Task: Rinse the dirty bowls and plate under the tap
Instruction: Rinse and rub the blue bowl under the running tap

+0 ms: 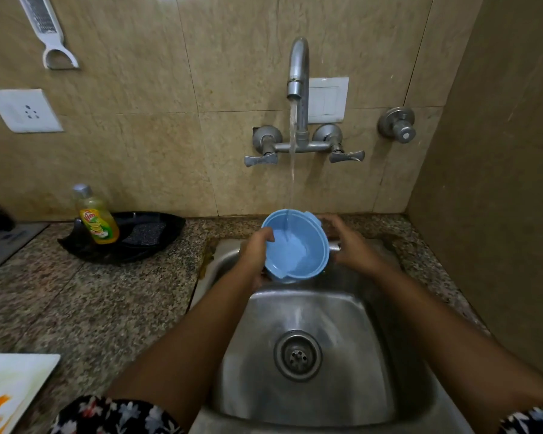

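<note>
Below both hands lies the steel sink [311, 399]. Between them tilts the blue bowl [295, 245], catching the tap [298, 67] stream. The left hand [256, 250] grips its rim, thumb inside; the right hand [351, 242] rests beside it, fingers relaxed.

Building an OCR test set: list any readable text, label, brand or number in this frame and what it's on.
"Vim": partly readable red brand mark on the label of the yellow dish soap bottle; the smaller print below it is too blurred to read.
White board at lower left: orange marking only, no legible letters.
Wall socket, switch plate, tap, blue bowl: no text visible.
</note>
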